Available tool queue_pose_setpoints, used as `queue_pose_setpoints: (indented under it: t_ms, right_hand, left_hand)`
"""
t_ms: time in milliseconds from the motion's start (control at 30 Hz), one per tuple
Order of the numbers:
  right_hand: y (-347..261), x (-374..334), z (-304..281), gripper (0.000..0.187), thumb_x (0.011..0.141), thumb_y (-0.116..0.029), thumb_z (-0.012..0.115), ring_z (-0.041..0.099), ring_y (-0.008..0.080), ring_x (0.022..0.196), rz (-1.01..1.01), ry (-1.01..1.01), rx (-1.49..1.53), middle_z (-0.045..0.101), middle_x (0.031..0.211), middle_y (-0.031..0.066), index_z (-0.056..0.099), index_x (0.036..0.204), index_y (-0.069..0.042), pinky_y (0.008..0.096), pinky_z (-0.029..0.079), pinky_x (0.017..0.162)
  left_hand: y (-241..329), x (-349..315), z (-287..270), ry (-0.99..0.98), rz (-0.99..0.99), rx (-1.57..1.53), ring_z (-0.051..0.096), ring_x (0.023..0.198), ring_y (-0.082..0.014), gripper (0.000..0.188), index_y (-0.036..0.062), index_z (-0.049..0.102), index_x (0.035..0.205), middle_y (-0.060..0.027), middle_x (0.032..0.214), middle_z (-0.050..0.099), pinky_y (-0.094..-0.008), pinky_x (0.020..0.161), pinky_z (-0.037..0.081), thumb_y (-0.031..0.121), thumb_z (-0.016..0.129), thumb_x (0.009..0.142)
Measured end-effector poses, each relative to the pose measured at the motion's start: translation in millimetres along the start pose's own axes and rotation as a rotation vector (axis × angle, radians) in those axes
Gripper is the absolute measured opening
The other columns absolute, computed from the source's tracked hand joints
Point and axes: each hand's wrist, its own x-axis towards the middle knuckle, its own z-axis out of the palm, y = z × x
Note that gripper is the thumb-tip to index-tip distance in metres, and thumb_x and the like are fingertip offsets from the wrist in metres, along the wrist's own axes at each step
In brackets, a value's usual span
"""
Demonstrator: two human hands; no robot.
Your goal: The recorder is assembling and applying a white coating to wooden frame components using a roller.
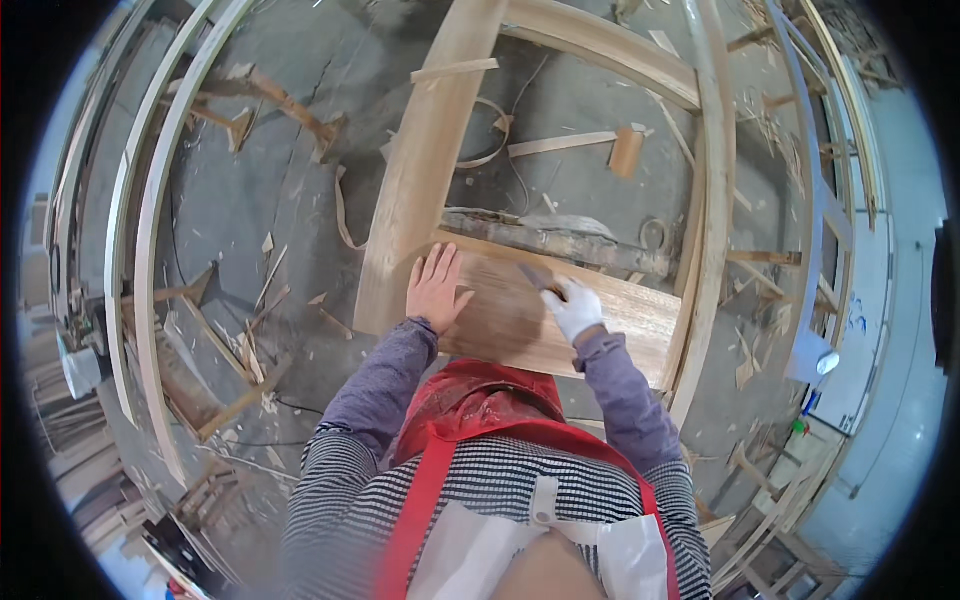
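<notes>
A wide, light-brown wooden board (505,325) lies crosswise in front of me as the near rail of a wooden frame. My left hand (437,290) is bare and rests on the board's left end with its fingers stretched out, by the joint with the long left upright (425,150). In a white glove, my right hand (576,308) grips a flat-bladed knife (537,277) over the middle of the board. Its grey blade points up and to the left, and most of its handle is hidden in the glove.
The frame's right upright (715,150) and far rail (605,50) enclose a stretch of grey floor with shavings, wood scraps (627,152) and a cable. A loose strip (453,70) lies across the left upright. Long pale rails (150,230) stand at left, wooden stands (240,390) below them.
</notes>
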Motion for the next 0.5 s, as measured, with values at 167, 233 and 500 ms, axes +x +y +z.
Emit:
queue_pose_setpoints:
  t_ms: [167,233,500]
  right_hand:
    - [-65,76,21,0.022,0.085,-0.029,0.060,0.063,0.0343,0.087,-0.204,-0.163,-0.202,0.063,0.092,0.0152,0.066,0.097,-0.011,0.0444,0.050,0.076]
    - [-82,95,32,0.024,0.085,-0.029,0.061,0.062,0.0340,0.087,-0.315,-0.175,-0.311,0.063,0.092,0.0145,0.066,0.101,-0.013,0.0454,0.050,0.076]
    - [-95,123,55,0.021,0.084,-0.028,0.062,0.063,0.0291,0.086,-0.442,-0.243,-0.525,0.062,0.089,0.0102,0.067,0.101,-0.017,0.0433,0.050,0.075]
  left_hand:
    - [-14,-2,-2,0.042,-0.055,-0.025,0.029,0.139,-0.0266,0.070,0.0064,0.041,0.140,-0.0085,0.149,0.035,-0.0445,0.113,0.026,0.038,0.065,0.082]
    - [-16,-1,-2,0.043,-0.068,-0.030,0.030,0.139,-0.0264,0.068,0.0060,0.043,0.138,-0.0086,0.148,0.037,-0.0440,0.112,0.026,0.036,0.065,0.081]
    - [-17,1,-3,0.030,-0.083,-0.012,0.030,0.139,-0.0257,0.066,0.0066,0.044,0.136,-0.0076,0.148,0.037,-0.0431,0.112,0.026,0.034,0.065,0.080]
